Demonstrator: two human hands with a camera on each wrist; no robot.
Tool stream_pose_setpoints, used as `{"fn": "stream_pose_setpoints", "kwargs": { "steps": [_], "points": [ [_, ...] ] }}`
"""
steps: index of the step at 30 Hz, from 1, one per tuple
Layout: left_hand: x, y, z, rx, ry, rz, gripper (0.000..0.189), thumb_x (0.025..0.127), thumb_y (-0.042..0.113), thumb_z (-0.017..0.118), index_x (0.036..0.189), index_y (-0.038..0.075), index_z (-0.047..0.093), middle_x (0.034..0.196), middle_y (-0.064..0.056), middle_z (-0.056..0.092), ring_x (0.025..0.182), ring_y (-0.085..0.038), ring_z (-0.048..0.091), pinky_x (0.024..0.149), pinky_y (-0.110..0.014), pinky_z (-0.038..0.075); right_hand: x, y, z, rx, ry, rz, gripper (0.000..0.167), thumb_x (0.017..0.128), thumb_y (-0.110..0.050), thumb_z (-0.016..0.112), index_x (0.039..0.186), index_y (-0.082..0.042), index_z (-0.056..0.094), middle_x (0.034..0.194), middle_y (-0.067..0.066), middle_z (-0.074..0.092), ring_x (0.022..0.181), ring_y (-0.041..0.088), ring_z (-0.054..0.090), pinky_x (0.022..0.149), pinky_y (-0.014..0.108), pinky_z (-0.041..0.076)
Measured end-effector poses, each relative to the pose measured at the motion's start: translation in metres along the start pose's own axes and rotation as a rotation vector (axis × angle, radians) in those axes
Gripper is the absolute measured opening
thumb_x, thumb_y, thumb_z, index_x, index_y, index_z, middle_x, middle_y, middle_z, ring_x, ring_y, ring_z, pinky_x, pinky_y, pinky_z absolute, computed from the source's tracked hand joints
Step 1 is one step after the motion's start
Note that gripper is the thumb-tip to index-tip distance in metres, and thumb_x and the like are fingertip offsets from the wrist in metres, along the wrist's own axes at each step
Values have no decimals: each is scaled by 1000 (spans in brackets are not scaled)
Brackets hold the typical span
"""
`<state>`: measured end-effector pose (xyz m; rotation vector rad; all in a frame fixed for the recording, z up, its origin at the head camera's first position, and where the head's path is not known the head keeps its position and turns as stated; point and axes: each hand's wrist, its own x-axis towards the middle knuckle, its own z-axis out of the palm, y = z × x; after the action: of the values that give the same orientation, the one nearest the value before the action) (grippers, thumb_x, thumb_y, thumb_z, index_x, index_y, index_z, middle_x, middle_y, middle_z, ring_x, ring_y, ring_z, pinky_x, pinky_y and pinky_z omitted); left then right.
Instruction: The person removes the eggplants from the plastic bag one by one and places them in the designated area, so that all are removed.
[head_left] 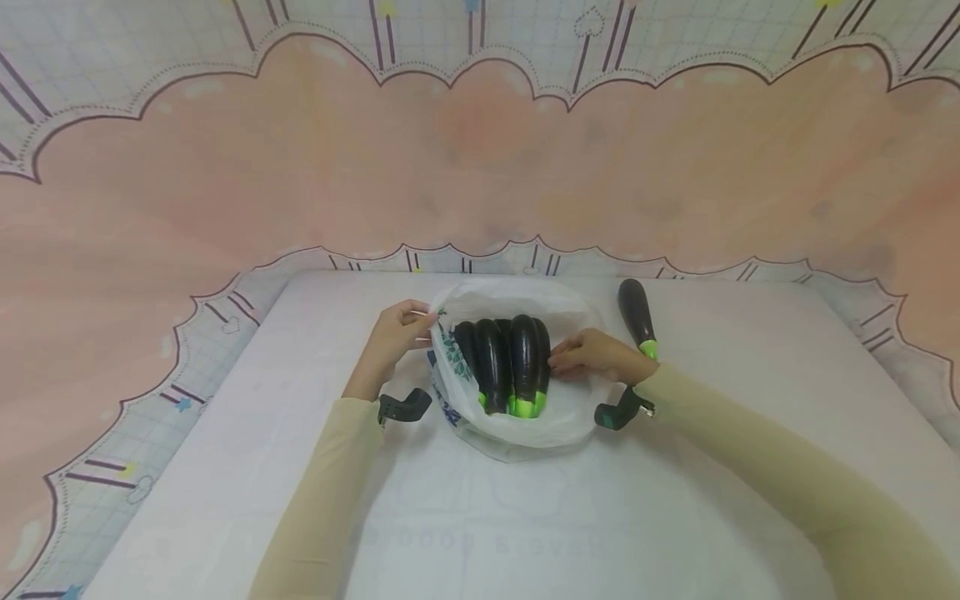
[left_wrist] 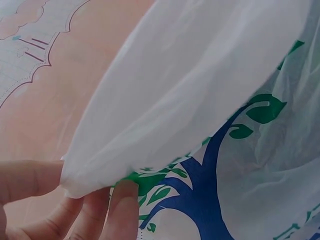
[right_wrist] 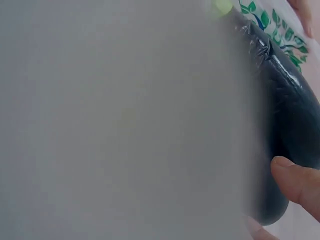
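Observation:
Several dark, glossy eggplants (head_left: 491, 362) with green stem ends lie side by side in the open mouth of a white plastic bag (head_left: 555, 429). My left hand (head_left: 399, 332) pinches the bag's left rim between thumb and fingers. In the left wrist view, that rim (left_wrist: 125, 125) stretches up from the fingertips, beside a printed blue-and-green tree. Inside the bag's right side, my right hand (head_left: 592, 354) holds the rightmost eggplant (head_left: 543, 354). The right wrist view shows the thumb (right_wrist: 295, 182) against an eggplant (right_wrist: 285, 95); blurred white plastic hides most of that view.
One more eggplant (head_left: 636, 310) lies on the white table (head_left: 750, 400) behind my right wrist, its green end toward me. A pink patterned cloth (head_left: 480, 175) hangs beyond the table's far edge.

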<state>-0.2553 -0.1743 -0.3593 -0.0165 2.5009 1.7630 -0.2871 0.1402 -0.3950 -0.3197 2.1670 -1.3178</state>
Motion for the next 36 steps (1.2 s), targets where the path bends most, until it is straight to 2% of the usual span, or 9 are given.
{"fn": "stream_pose_setpoints", "kwargs": {
  "steps": [7, 12, 18, 25, 32, 36],
  "points": [
    [0, -1, 1, 10, 3, 0, 32, 96, 20, 52, 119, -2, 53, 119, -24, 61, 99, -25, 65, 93, -38, 54, 1, -1, 3, 73, -6, 41, 37, 88, -5, 61, 118, 16, 55, 112, 18, 65, 97, 15, 66, 93, 33, 53],
    [0, 0, 2, 9, 1, -1, 32, 96, 20, 52, 120, -2, 53, 119, -24, 61, 99, -25, 65, 92, -38, 54, 3, -4, 4, 150, -1, 89, 38, 89, -3, 60, 120, 17, 53, 108, 13, 66, 96, 14, 65, 95, 33, 51],
    [0, 0, 2, 11, 2, -3, 32, 96, 20, 52, 120, -2, 53, 118, -24, 61, 98, -23, 66, 92, -38, 54, 4, -7, 6, 149, 21, 90, 38, 88, -4, 61, 120, 15, 53, 104, 11, 68, 96, 14, 66, 96, 33, 51],
    [0, -1, 2, 11, 3, 4, 32, 96, 21, 53, 118, -2, 53, 118, -23, 61, 96, -21, 66, 91, -37, 55, 5, -5, 8, 113, 39, 98, 38, 89, -7, 62, 120, 13, 54, 109, 13, 66, 96, 15, 65, 96, 32, 52],
    [-1, 0, 2, 5, 4, 8, 32, 96, 21, 53, 118, -2, 53, 118, -23, 61, 98, -23, 65, 91, -37, 55, 6, -6, 10, 131, 54, 83, 39, 88, -8, 63, 120, 12, 54, 105, 10, 66, 93, 13, 64, 95, 32, 52],
    [-1, 0, 2, 2, 3, 10, 33, 96, 21, 53, 119, -2, 53, 118, -23, 61, 99, -24, 65, 91, -37, 55, 7, -6, 12, 134, 49, 68, 40, 89, -9, 62, 121, 13, 54, 113, 17, 65, 98, 17, 66, 96, 34, 51]
  ]
}}
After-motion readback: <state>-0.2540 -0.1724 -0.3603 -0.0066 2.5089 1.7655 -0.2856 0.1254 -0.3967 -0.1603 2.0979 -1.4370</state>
